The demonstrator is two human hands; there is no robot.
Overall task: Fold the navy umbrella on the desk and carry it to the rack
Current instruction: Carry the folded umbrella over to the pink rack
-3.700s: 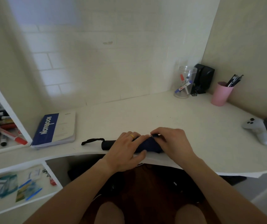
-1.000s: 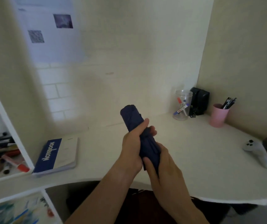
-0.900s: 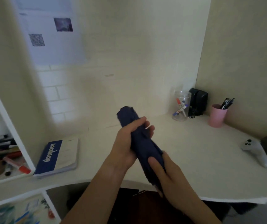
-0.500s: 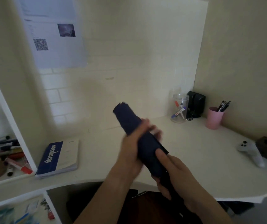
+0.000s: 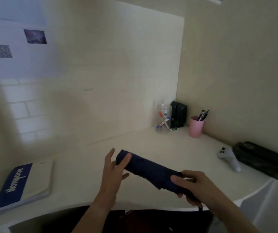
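The navy umbrella [image 5: 149,170] is folded into a compact roll and held in the air above the white desk [image 5: 160,147], slanting from upper left down to lower right. My right hand [image 5: 197,187] is closed around its lower handle end. My left hand [image 5: 113,167] is at the upper tip with the fingers spread; only the thumb rests on the fabric. No rack is in view.
A blue notebook [image 5: 23,182] lies at the desk's left. At the back corner stand a clear jar of pens [image 5: 163,119], a black box [image 5: 178,115] and a pink cup [image 5: 196,126]. A white controller [image 5: 229,158] and a black case [image 5: 261,159] lie at the right.
The umbrella has been lifted off the desk and tilted from upright toward level. My left hand has loosened its grip and opened at the tip. My right hand still grips the handle end.
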